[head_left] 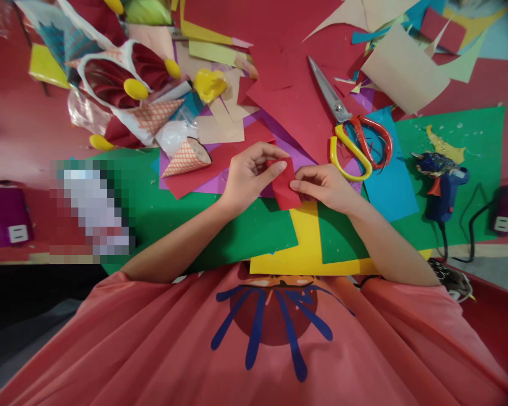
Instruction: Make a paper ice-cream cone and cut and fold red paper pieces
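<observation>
A small strip of red paper (285, 189) is held between both hands, over the near middle of the table. My left hand (249, 175) pinches its upper end, thumb on top and fingers behind. On its right edge, my right hand (328, 186) grips it between thumb and fingertips, the other fingers curled. Just beyond the right hand lie scissors (338, 108) with one yellow and one red handle, blades pointing away. Left of the hands rests a checked paper cone (188, 158). Beneath the hands are purple, red and green sheets.
A blue glue gun (445, 192) with a cord lies at right on a green sheet (482, 146). Paper scraps and a curled beige sheet (406, 70) are at the back right. Decorated cones with yellow discs (136, 89) crowd the back left. A pixelated patch covers something at left.
</observation>
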A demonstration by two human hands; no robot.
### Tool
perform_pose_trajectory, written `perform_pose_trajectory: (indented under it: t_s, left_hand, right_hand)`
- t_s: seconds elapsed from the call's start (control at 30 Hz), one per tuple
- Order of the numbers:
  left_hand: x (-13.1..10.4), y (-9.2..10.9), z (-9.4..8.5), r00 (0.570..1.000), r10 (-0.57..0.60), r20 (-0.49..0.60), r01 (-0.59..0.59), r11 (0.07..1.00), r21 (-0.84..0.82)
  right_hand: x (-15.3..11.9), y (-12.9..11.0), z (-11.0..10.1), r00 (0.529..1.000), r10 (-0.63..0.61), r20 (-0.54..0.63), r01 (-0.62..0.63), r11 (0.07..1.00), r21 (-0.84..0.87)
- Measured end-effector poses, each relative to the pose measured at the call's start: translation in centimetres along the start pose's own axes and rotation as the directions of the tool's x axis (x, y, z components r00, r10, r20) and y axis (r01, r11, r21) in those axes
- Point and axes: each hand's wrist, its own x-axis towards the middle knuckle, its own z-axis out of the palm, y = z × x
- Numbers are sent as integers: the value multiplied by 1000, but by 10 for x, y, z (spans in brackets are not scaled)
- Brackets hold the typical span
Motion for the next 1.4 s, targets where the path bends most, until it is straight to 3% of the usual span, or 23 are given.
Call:
perform_pose_trajectory:
  t_s: [0.2,0.4,0.67,1.23,1.4]
  left_hand:
    - [3,-4,-1,996,-68,54,75,987,-141]
    - [4,4,1,987,-79,138,95,989,-115]
    - [1,9,0,983,-131,129,152,973,-173]
    - [2,7,3,999,0,36,5,988,-154]
    - [1,6,2,999,-22,39,28,986,-162]
  right_hand:
    - [0,0,-2,994,-22,-110,29,998,63]
    - [1,-4,-4,976,-51,-213,49,999,-16]
    - [2,-2,-3,976,-58,-212,62,998,11]
    - [1,0,-1,984,-53,-171,59,998,27]
    - [2,1,-2,986,-47,-158,52,998,22]
